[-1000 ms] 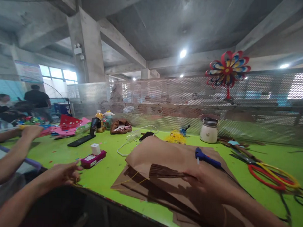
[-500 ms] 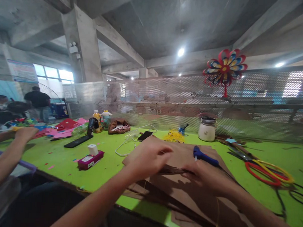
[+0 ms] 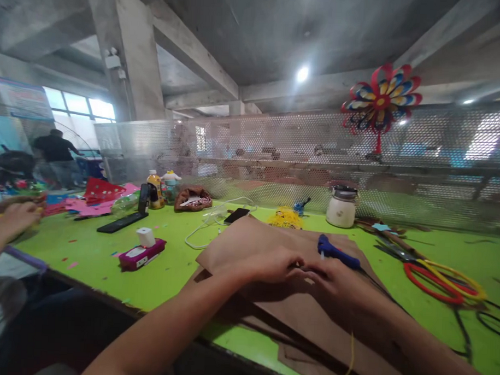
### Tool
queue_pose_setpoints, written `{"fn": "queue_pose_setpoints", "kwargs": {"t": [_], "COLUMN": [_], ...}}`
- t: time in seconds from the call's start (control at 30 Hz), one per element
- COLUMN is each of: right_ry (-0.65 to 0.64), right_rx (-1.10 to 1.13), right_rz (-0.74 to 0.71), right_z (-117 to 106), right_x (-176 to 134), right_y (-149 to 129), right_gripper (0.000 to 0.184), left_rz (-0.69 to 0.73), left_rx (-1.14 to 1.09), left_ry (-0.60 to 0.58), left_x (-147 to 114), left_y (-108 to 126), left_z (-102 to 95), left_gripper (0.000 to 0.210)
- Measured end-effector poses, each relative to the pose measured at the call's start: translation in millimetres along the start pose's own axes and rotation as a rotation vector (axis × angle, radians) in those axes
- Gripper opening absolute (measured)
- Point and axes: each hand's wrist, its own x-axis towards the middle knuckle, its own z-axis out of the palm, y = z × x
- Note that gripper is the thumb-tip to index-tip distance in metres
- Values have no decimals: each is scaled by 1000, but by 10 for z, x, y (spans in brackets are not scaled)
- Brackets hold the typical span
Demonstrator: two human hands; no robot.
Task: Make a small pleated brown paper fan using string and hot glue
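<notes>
My left hand and my right hand meet low over the brown paper, fingertips close together. Both sets of fingers are pinched on folded brown paper, most of it hidden beneath the hands. A large piece of the paper bulges up behind my left forearm, and more sheets lie under my wrists. A blue glue gun rests on the paper just beyond my right hand. From the lower sheets a thin yellow strand hangs near my right forearm.
Scissors with red and yellow handles lie right, beside black cable. Behind stand a white jar, yellow shreds and a phone. A purple tissue pack sits left. Another person's hand works at far left.
My left hand has moved right and slightly down, up against my right hand. More of the brown paper shows behind it. The view has shifted slightly.
</notes>
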Motion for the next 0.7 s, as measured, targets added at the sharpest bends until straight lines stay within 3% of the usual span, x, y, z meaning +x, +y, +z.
{"fn": "queue_pose_setpoints", "kwargs": {"t": [0.2,0.4,0.7], "right_ry": [-10,-115,-213], "right_rx": [-159,-209,-319], "right_rz": [86,116,271], "right_z": [-124,-414,-979], "right_x": [-66,-223,-529], "right_y": [-77,-209,282], "right_gripper": [31,31,33], "left_rz": [-78,-76,-69], "left_rx": [-219,-166,44], "left_ry": [-23,53,56], "left_x": [-101,-142,-64], "left_y": [-27,-132,-164], "left_z": [35,25,91], "left_gripper": [23,19,23]}}
